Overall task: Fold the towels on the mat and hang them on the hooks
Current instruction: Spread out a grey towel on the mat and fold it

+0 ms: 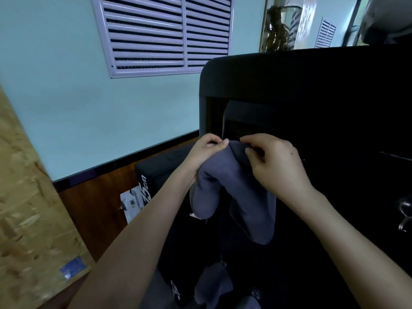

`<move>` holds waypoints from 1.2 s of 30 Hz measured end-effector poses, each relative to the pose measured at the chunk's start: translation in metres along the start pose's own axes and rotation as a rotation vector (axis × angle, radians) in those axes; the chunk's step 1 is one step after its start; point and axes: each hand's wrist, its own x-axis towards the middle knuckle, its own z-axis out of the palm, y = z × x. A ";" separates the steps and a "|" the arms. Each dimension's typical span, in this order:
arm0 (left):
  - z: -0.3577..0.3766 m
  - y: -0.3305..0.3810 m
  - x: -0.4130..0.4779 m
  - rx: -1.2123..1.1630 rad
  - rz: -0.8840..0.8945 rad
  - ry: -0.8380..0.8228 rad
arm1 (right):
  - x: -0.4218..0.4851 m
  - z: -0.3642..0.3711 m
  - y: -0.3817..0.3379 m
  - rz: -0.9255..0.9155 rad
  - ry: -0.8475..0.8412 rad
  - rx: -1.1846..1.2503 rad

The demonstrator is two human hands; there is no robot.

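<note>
A folded grey-blue towel (240,190) hangs in front of a tall black panel (312,90). My left hand (207,150) pinches the towel's top fold at the left, thumb on top. My right hand (274,161) grips the same top edge from the right. The towel drapes down in two lobes below my hands. Whatever the towel's top rests on is hidden by my fingers. A second grey-blue towel (214,284) hangs lower down on the panel. Metal hooks (404,216) stick out at the panel's right edge.
A pale blue wall with a white louvred vent (162,34) is behind. A chipboard panel (29,197) stands at the left. A black box marked 75cm (153,175) sits on the wooden floor below. A gold-framed mirror (289,23) is at the upper right.
</note>
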 end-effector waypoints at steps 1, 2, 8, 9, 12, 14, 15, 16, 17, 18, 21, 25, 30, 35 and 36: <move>0.000 0.000 0.000 0.022 0.001 -0.012 | -0.001 0.005 0.001 -0.033 -0.045 -0.071; 0.000 -0.001 0.000 0.035 -0.006 -0.024 | -0.002 0.011 0.002 -0.049 -0.101 -0.156; 0.004 -0.004 -0.005 0.104 -0.025 -0.022 | -0.007 0.028 0.004 0.018 -0.228 -0.289; 0.004 -0.004 -0.007 0.088 -0.055 -0.016 | -0.010 0.031 0.004 0.043 -0.237 -0.257; 0.005 -0.010 -0.016 0.070 -0.186 0.023 | -0.022 0.037 0.004 0.108 -0.244 -0.151; 0.005 -0.011 -0.021 0.078 -0.217 0.031 | -0.025 0.038 0.005 0.119 -0.237 -0.111; 0.005 -0.010 -0.023 0.070 -0.221 0.015 | -0.025 0.037 0.005 0.127 -0.235 -0.093; 0.003 -0.008 -0.025 0.052 -0.221 -0.010 | -0.026 0.035 0.004 0.135 -0.230 -0.078; 0.001 -0.006 -0.027 0.027 -0.208 -0.036 | -0.027 0.034 0.004 0.137 -0.216 -0.071; -0.001 -0.006 -0.028 0.010 -0.180 -0.053 | -0.028 0.032 0.003 0.134 -0.191 -0.079; -0.011 -0.001 -0.033 0.034 -0.100 0.038 | -0.036 0.025 -0.003 0.077 -0.040 -0.164; -0.031 0.011 -0.065 0.117 -0.024 0.276 | -0.055 0.017 -0.015 -0.150 0.167 -0.167; -0.060 -0.015 -0.182 0.386 -0.104 0.382 | -0.105 0.042 -0.035 -0.380 -0.030 0.110; -0.076 -0.049 -0.360 0.549 -0.389 0.619 | -0.186 0.086 -0.068 -0.537 -0.417 0.362; -0.074 -0.051 -0.400 0.571 -0.454 0.682 | -0.207 0.092 -0.075 -0.558 -0.531 0.386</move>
